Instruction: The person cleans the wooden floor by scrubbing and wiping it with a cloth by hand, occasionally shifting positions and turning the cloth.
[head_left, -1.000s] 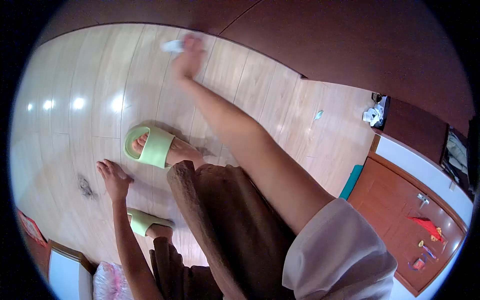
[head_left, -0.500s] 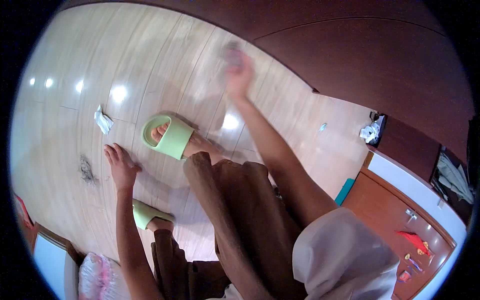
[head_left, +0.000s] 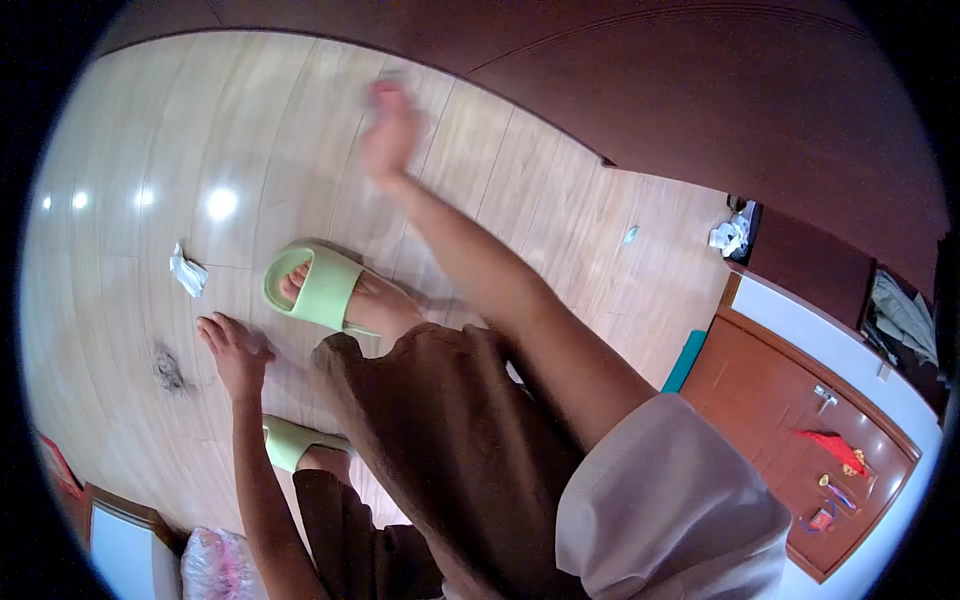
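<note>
My left hand (head_left: 236, 360) is spread wide; the tissue (head_left: 188, 272) and dark clump (head_left: 168, 370) near it lie ungathered on the floor (head_left: 320, 130). My right hand (head_left: 391, 135) is blurred, so I can't tell its grip.

The pale floor (head_left: 130, 150) is brightly lit, with a row of round white glare spots reflected at its left and soft shadows cast beside the green slippers (head_left: 335, 288). The right hand (head_left: 392, 132) is smeared by blur, while the left hand (head_left: 235, 358) is shown more clearly. Straight edges are bowed by strong lens distortion, and the corners are blacked out.
</note>
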